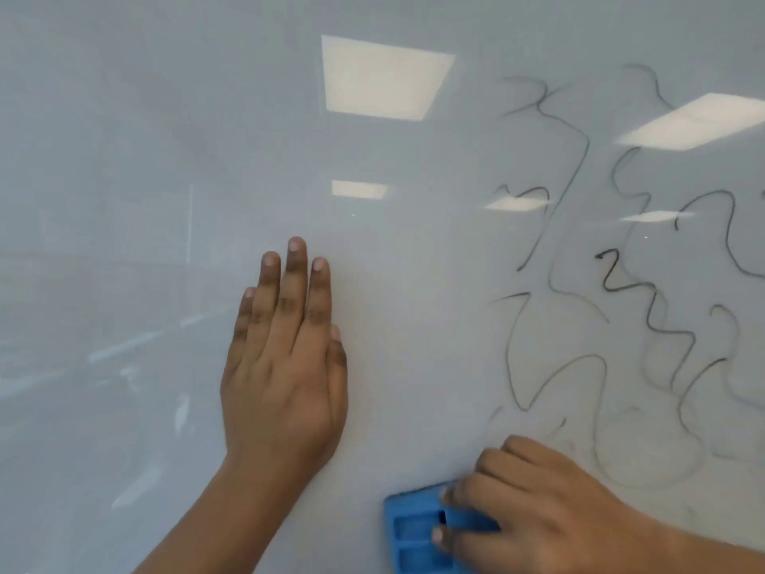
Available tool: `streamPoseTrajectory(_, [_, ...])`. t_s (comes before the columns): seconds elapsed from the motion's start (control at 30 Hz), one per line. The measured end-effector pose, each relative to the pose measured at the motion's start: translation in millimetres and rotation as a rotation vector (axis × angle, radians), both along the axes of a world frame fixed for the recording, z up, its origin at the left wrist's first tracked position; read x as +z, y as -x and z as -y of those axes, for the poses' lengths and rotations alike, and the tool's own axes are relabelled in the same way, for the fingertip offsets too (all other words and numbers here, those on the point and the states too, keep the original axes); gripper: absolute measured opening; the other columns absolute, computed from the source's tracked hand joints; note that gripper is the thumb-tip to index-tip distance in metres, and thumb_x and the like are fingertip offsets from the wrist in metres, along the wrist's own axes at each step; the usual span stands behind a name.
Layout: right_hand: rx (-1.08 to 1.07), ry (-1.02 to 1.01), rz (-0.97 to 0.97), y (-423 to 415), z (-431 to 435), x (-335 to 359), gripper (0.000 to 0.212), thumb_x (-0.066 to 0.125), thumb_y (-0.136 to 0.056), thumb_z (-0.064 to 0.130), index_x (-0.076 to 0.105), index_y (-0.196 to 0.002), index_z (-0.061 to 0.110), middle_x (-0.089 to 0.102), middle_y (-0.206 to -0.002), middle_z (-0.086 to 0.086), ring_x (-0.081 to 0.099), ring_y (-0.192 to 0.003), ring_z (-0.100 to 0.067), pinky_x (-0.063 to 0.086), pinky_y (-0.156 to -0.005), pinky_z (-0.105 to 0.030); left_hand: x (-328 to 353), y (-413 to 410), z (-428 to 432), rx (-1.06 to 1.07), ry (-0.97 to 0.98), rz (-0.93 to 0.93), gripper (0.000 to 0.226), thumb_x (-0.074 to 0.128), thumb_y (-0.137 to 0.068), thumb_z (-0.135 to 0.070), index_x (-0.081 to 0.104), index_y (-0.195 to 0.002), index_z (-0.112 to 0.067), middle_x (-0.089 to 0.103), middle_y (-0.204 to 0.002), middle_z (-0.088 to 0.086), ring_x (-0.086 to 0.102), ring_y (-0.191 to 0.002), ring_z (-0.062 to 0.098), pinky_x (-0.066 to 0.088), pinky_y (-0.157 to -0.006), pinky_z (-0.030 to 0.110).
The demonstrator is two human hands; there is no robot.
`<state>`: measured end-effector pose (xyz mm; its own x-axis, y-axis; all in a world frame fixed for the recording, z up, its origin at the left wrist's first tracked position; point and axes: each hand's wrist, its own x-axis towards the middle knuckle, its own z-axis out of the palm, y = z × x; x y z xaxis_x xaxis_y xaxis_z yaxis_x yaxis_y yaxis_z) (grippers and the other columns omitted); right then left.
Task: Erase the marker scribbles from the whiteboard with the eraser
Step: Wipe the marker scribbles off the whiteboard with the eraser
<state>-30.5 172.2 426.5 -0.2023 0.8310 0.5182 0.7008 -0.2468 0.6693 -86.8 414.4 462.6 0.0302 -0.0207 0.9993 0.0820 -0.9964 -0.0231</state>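
The whiteboard (165, 159) fills the whole view. Black marker scribbles (645, 308) cover its right part, some dark, some faint and smeared near the bottom. My left hand (285, 366) lies flat on the board at the centre, fingers together and pointing up, holding nothing. At the lower right my right hand (550, 511) grips a blue eraser (418, 532) and presses it on the board, just below and left of the scribbles. My fingers cover the eraser's right side.
The glossy board reflects ceiling light panels (385, 76) at the top centre and right. The left half of the board carries no marks, only dim reflections.
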Motion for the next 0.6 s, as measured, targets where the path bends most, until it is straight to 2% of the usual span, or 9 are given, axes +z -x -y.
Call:
streamPoseTrajectory(0.03, [0.012, -0.043, 0.023, 0.5, 0.5, 14.9, 0.006, 0.068, -0.093, 0.033, 0.072, -0.092, 0.029, 0.071, -0.095, 0.003, 0.059, -0.068, -0.018, 0.047, -0.058, -0.031, -4.4, -3.3, 4.9, -0.011, -0.012, -0.003, 0.057, 0.037, -0.100, -0.016, 0.024, -0.155, -0.008, 0.017, -0.164, 0.009, 0.012, -0.153, 0.026, 0.012, -0.126, 0.040])
streamPoseTrajectory(0.1, [0.017, -0.259, -0.023, -0.5, 0.5, 55.5, 0.022, 0.073, -0.084, 0.032, 0.076, -0.102, 0.021, 0.070, -0.103, -0.008, 0.061, -0.075, -0.027, 0.049, -0.062, -0.038, -18.1, -9.5, 12.1, 0.003, -0.029, -0.016, 0.054, 0.037, -0.101, -0.016, 0.028, -0.154, -0.006, 0.022, -0.163, 0.010, 0.016, -0.152, 0.027, 0.014, -0.125, 0.042])
streamPoseTrajectory(0.17, [0.031, -0.447, -0.113, -2.5, -3.3, 85.8, 0.030, 0.076, -0.079, 0.033, 0.075, -0.105, 0.018, 0.066, -0.109, -0.010, 0.058, -0.083, -0.029, 0.050, -0.068, -0.044, -24.8, -10.6, 13.8, 0.020, -0.033, -0.002, 0.050, 0.036, -0.104, -0.016, 0.032, -0.152, -0.005, 0.027, -0.161, 0.012, 0.020, -0.151, 0.029, 0.015, -0.125, 0.043])
streamPoseTrajectory(0.23, [0.041, -0.504, -0.133, -5.7, -13.5, 79.0, 0.030, 0.078, -0.079, 0.030, 0.074, -0.104, 0.015, 0.064, -0.110, -0.013, 0.055, -0.088, -0.030, 0.049, -0.070, -0.047, -27.3, -10.9, 11.7, 0.020, -0.030, -0.013, 0.049, 0.035, -0.105, -0.017, 0.032, -0.152, -0.004, 0.029, -0.161, 0.013, 0.022, -0.150, 0.030, 0.014, -0.125, 0.042])
streamPoseTrajectory(0.33, [0.089, -0.422, -0.117, -7.2, -23.0, 16.0, 0.022, 0.077, -0.082, 0.024, 0.075, -0.101, 0.014, 0.066, -0.105, -0.016, 0.055, -0.081, -0.031, 0.047, -0.065, -0.047, -24.2, -12.4, 9.0, 0.033, -0.033, -0.004, 0.049, 0.033, -0.105, -0.015, 0.032, -0.152, -0.004, 0.031, -0.160, 0.015, 0.024, -0.150, 0.033, 0.017, -0.125, 0.045])
streamPoseTrajectory(0.43, [0.110, -0.149, -0.128, 0.4, -20.1, -75.0, 0.005, 0.072, -0.090, 0.021, 0.076, -0.090, 0.019, 0.072, -0.095, -0.009, 0.056, -0.067, -0.028, 0.045, -0.059, -0.040, -24.5, -13.1, 10.9, 0.035, -0.031, 0.000, 0.049, 0.032, -0.105, -0.015, 0.032, -0.152, -0.004, 0.031, -0.160, 0.015, 0.024, -0.149, 0.033, 0.019, -0.124, 0.047])
streamPoseTrajectory(0.53, [0.030, 0.081, -0.126, 4.6, -9.5, -141.0, 0.023, 0.063, -0.099, 0.023, 0.069, -0.077, 0.023, 0.071, -0.087, 0.000, 0.055, -0.063, -0.020, 0.047, -0.060, -0.036, -22.6, -12.7, 12.1, 0.023, -0.026, -0.001, 0.049, 0.030, -0.105, -0.015, 0.030, -0.153, -0.005, 0.030, -0.161, 0.015, 0.023, -0.150, 0.033, 0.018, -0.124, 0.046])
streamPoseTrajectory(0.6, [0.020, 0.081, -0.127, 5.3, -6.6, -142.0, 0.020, 0.064, -0.098, 0.024, 0.070, -0.079, 0.022, 0.070, -0.086, -0.001, 0.055, -0.064, -0.020, 0.048, -0.059, -0.035, -22.4, -12.6, 11.7, 0.026, -0.022, 0.000, 0.049, 0.030, -0.105, -0.015, 0.029, -0.153, -0.005, 0.029, -0.161, 0.014, 0.022, -0.150, 0.033, 0.017, -0.124, 0.046])
